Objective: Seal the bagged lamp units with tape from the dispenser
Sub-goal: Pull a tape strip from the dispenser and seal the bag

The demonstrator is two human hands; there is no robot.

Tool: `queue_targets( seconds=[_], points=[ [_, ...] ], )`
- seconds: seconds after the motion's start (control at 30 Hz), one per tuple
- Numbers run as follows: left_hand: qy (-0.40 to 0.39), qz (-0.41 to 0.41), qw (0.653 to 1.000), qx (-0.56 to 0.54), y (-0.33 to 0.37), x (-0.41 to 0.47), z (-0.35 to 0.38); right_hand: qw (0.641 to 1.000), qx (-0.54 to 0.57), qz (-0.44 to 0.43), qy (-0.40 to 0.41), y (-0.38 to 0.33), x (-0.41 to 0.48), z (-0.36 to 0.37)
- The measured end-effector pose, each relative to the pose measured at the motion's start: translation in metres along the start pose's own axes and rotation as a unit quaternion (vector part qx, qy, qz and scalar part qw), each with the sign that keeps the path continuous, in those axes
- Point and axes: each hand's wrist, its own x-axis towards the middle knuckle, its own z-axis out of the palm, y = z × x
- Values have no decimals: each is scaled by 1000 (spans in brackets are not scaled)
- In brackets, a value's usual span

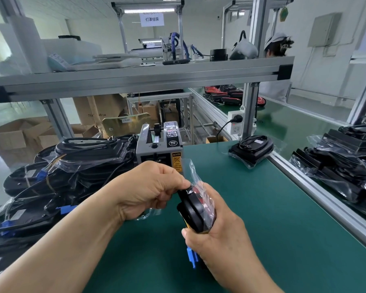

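Observation:
A black lamp unit in a clear plastic bag (195,210) stands on edge above the green table, just in front of the grey tape dispenser (158,151). My right hand (218,235) grips its lower end from the right, with a blue connector (191,258) sticking out below the fingers. My left hand (154,187) pinches the bag's loose top edge against the unit. The open flap of the bag rises toward the dispenser's front. I cannot make out any tape on the bag.
A heap of bagged lamp units (51,178) fills the table's left side. One bagged unit (251,149) lies at the back right by a socket block (237,123). More bagged units (342,163) lie beyond the aluminium rail (317,191). A person in white works behind.

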Motion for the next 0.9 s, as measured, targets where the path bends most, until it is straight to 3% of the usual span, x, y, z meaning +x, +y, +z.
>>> queue_targets(
  seconds=[0.9],
  points=[
    [85,57,995,-10,-15,-4,10,1000,5,-9,-4,2,0,4]
  ],
)
